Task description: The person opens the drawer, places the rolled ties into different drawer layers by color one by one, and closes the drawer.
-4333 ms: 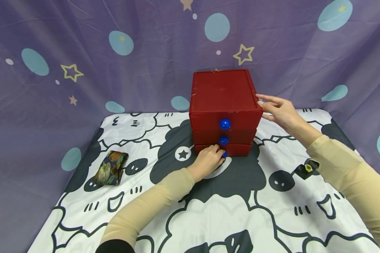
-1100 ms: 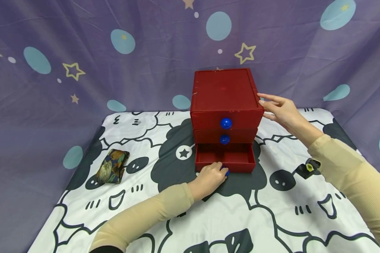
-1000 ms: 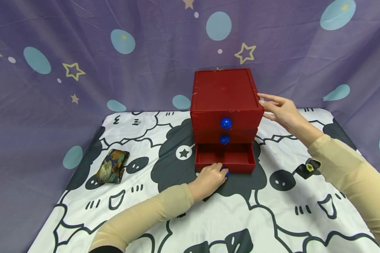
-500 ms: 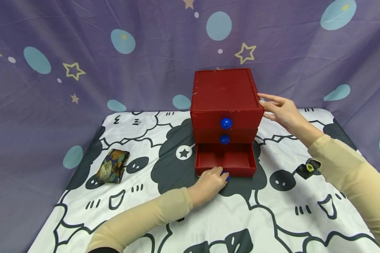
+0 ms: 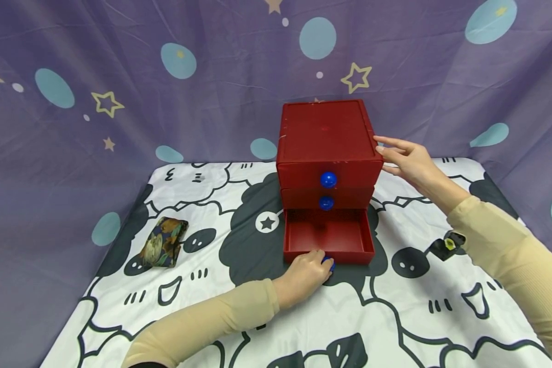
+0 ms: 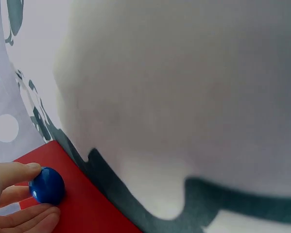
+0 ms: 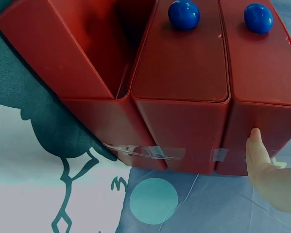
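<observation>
A red chest of drawers (image 5: 326, 133) with three stacked drawers stands on the table. Its bottom drawer (image 5: 328, 237) is pulled out, and the part of its inside that shows is bare. My left hand (image 5: 303, 276) pinches the blue round knob (image 6: 47, 186) of that drawer between thumb and fingers. The upper two drawers are closed, each with a blue knob (image 5: 328, 179). At the chest's upper right side, my right hand (image 5: 409, 161) rests its straight fingertips against the wall. Clear tape (image 7: 155, 152) runs along that side wall in the right wrist view.
A dark floral-patterned pouch or wallet-like thing (image 5: 164, 242) lies at the left of the table. A small black item with a yellow spot (image 5: 447, 245) lies by the right forearm. Behind the table hangs a purple curtain (image 5: 211, 102).
The bottom drawer, closed at first, has slid out toward me with my left hand on its knob, a little further in the last second. My right hand stays at the chest's side.
</observation>
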